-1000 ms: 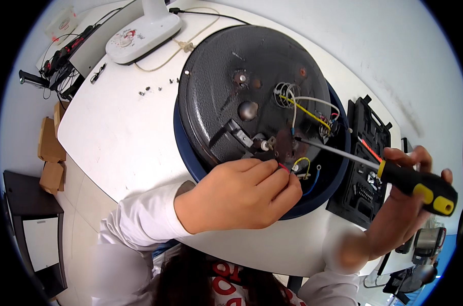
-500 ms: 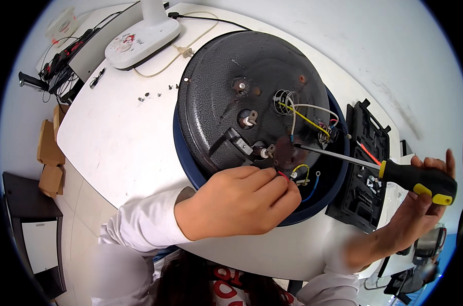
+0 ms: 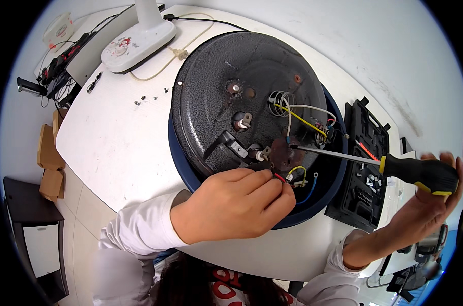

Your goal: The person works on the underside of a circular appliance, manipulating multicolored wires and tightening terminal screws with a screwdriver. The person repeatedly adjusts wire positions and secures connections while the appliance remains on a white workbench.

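A round black metal plate (image 3: 206,102) with a speckled finish rests tilted on a dark blue round housing (image 3: 178,158). At the plate's near edge my left hand (image 3: 236,204) is closed in a pinch, with a short red wire (image 3: 279,177) showing at its fingertips. My right hand (image 3: 430,199) holds a long screwdriver (image 3: 420,174) by its black and yellow handle, some fingers straightened along it. The screwdriver's tip meets the rusty patch (image 3: 285,155), close to the end of a white wire (image 3: 289,125). A yellow-green wire (image 3: 298,168) and a blue wire (image 3: 311,188) lie beside my left fingertips.
Several loose screws (image 3: 144,98) lie on the white table (image 3: 104,137) left of the plate. An open black tool case (image 3: 361,204) is at the right. A white appliance base (image 3: 134,48) with a cable and plug (image 3: 180,54) stands at the back left.
The screwdriver handle has turned in my right hand, whose fingers have shifted along it. The plate and my left hand appear slightly further left in the picture; the left pinch stays the same.
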`<state>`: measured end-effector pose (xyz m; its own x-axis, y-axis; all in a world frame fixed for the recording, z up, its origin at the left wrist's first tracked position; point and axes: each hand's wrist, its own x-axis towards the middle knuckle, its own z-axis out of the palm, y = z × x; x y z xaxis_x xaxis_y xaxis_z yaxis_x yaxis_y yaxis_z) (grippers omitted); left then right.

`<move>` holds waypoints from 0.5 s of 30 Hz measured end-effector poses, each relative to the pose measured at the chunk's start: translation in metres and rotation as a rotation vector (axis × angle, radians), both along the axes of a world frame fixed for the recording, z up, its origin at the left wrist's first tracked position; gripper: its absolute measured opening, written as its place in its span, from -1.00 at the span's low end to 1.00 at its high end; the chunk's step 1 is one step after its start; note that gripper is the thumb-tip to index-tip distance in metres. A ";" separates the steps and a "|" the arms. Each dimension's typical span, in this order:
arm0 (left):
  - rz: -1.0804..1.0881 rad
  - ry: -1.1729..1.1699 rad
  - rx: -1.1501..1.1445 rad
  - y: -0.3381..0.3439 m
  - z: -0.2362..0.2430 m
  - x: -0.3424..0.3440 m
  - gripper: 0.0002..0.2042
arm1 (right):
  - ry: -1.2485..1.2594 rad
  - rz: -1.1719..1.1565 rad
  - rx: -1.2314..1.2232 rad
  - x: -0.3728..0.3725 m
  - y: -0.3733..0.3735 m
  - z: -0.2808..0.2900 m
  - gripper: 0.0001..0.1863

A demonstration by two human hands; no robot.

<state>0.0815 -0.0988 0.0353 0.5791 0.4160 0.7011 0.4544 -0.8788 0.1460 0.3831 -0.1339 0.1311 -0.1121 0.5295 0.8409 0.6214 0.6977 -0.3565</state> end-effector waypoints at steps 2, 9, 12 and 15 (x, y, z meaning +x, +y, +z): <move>-0.001 -0.005 0.004 0.001 0.000 0.002 -0.80 | -0.024 -0.472 0.176 -0.011 0.001 -0.004 -0.32; 0.003 -0.010 -0.003 0.001 -0.001 0.003 -0.81 | 0.020 -0.320 0.052 -0.003 -0.013 -0.001 -0.25; 0.005 -0.013 -0.005 0.001 0.000 0.002 -0.81 | 0.059 -0.242 -0.013 0.008 -0.014 0.000 -0.25; -0.003 -0.004 -0.010 0.002 0.000 0.003 -0.81 | -0.021 -0.256 -0.080 0.000 0.001 0.003 -0.38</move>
<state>0.0850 -0.0972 0.0350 0.5778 0.4212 0.6991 0.4510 -0.8787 0.1567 0.3827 -0.1326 0.1346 0.0165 0.6073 0.7943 0.7818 0.4873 -0.3889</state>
